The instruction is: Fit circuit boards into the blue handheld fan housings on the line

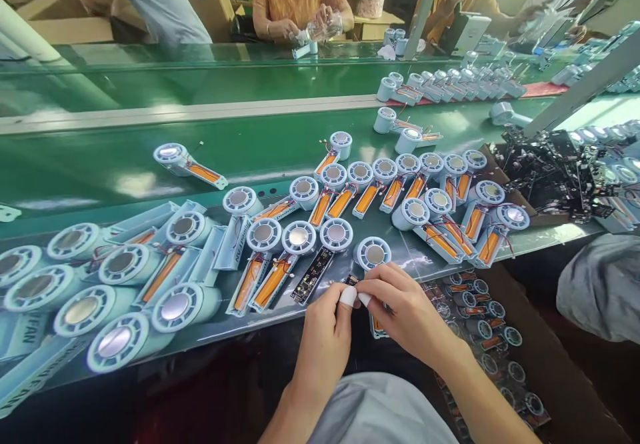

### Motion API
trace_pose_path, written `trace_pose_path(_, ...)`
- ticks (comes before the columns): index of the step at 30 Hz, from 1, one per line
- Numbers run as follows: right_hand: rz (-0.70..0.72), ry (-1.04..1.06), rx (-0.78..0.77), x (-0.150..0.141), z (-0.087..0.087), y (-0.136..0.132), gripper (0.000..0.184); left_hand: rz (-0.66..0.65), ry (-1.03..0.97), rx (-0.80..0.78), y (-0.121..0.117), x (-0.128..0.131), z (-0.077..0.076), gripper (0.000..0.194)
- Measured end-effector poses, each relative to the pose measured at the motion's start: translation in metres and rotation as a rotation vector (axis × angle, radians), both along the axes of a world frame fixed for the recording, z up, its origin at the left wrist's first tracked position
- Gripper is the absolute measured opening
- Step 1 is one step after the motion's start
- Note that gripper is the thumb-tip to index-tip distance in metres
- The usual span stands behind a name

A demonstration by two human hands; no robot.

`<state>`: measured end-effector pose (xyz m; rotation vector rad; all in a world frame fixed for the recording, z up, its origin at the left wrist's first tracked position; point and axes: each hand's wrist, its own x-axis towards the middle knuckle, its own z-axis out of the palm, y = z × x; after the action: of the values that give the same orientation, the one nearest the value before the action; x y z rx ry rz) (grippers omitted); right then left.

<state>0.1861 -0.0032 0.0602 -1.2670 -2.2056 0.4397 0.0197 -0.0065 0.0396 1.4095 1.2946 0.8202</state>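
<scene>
My left hand point(327, 327) pinches a small black circuit board point(352, 280), most of it hidden by the fingers. Against it, thumb to thumb, my right hand point(407, 307) is closed too; what sits between its fingertips is hidden. White covers wrap both thumb tips. Just beyond the hands lies a light-blue handheld fan point(374, 253), its handle partly behind my right hand. To the left, another fan point(336, 234) has a black circuit board point(313, 276) along its handle. Fans beside it show an orange battery point(274, 281) in the open handle.
Several fans point(123, 341) crowd the bench's left. A box of black circuit boards point(545, 171) stands at right. Beyond runs a green conveyor point(260, 131) with a lone fan point(173, 154). A person point(300, 4) works opposite; packed fans point(485, 331) lie below the bench edge.
</scene>
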Motion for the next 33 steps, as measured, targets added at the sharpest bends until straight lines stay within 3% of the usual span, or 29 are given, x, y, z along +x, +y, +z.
trace_pose_path(5,-0.018,-0.069,0.072,-0.001,-0.001,0.000,0.021,-0.016,-0.147,-0.183,-0.003,-0.003,0.000,0.042)
trace_pose_path(11,-0.125,-0.070,0.187,-0.003,0.002,0.000,0.019,0.040,-0.163,-0.133,-0.004,-0.003,0.002,0.030)
trace_pose_path(17,-0.153,-0.199,0.154,-0.002,0.007,0.003,0.020,0.116,-0.139,-0.124,-0.006,-0.001,0.001,0.034)
trace_pose_path(20,-0.171,-0.225,0.166,-0.003,0.008,0.003,0.020,0.117,-0.109,-0.049,-0.008,0.000,-0.003,0.028)
trace_pose_path(26,-0.183,-0.296,0.224,-0.006,0.008,0.001,0.020,0.129,0.072,0.270,-0.011,0.002,-0.011,0.030)
trace_pose_path(33,-0.208,-0.357,0.282,-0.013,0.004,0.000,0.022,0.112,0.139,0.437,-0.011,0.003,-0.007,0.029)
